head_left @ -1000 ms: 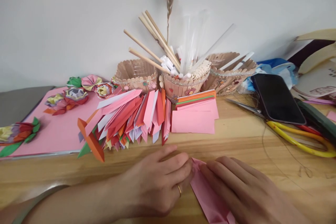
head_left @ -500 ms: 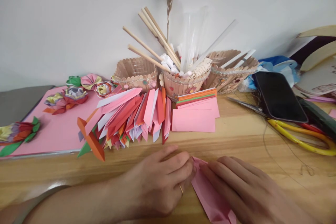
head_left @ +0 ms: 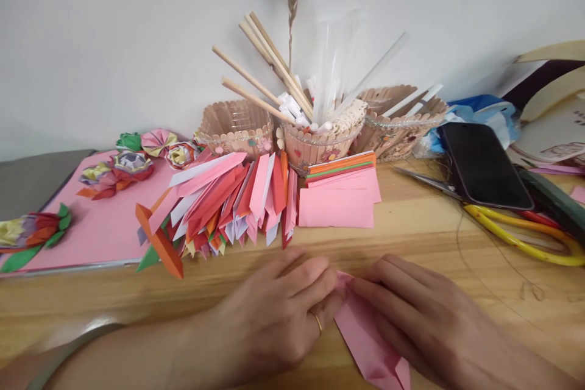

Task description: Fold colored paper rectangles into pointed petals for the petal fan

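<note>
A pink sheet of paper (head_left: 365, 341), partly folded, lies on the wooden table between my two hands. My left hand (head_left: 290, 311), with a ring on one finger, has its fingers curled and its tips on the paper's far left corner. My right hand (head_left: 411, 311) presses on the same paper from the right, fingers together near that far corner. The fingertips of both hands almost meet there. Behind them lie a heap of folded paper pieces (head_left: 242, 195) in several colours and a stack of pink paper slips (head_left: 337, 207).
Three stick baskets (head_left: 322, 143) with wooden and clear rods stand against the wall. Paper flowers (head_left: 132, 164) rest on a pink sheet (head_left: 100, 225) at left. At right are yellow-handled scissors (head_left: 521, 241), a phone (head_left: 485, 164) and loose thread (head_left: 498, 274).
My right hand has shifted slightly up and left, its fingertips nearer the paper's far corner. My left hand stays at that corner, having moved only a little.
</note>
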A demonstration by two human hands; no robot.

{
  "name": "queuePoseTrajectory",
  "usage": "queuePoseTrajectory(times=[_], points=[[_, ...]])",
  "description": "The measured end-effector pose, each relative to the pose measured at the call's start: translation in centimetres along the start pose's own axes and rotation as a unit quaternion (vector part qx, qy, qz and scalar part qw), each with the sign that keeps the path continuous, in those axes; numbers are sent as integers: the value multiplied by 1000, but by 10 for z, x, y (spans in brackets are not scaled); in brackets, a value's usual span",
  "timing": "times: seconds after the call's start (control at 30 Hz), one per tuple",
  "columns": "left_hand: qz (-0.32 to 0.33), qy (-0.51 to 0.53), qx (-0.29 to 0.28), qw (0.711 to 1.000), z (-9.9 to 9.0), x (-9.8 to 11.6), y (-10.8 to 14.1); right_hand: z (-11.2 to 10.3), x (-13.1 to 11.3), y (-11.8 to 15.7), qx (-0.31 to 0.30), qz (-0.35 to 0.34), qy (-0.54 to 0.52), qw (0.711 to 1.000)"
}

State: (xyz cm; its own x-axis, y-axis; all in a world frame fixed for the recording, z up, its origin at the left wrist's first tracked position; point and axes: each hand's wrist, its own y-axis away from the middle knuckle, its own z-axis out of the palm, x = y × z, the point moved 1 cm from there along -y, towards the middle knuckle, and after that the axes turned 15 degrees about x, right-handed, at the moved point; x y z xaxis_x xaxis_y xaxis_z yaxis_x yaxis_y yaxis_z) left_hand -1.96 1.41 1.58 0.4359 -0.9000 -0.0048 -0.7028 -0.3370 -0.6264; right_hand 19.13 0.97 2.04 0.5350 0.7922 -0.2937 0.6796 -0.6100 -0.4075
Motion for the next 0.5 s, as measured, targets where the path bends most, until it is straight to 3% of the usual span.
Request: queuePoseTrajectory(times=[0.17,0.37,0.5], points=[[-21,7,-11,1000,3,1,1,2,1,-2,-7,8,-16,1000],[-56,16,14,998,10,1,6,6,0,-9,-20,56,-45,997],[-29,12,2,999,5,1,5,-4,2,-13,34,67,-61,995]])
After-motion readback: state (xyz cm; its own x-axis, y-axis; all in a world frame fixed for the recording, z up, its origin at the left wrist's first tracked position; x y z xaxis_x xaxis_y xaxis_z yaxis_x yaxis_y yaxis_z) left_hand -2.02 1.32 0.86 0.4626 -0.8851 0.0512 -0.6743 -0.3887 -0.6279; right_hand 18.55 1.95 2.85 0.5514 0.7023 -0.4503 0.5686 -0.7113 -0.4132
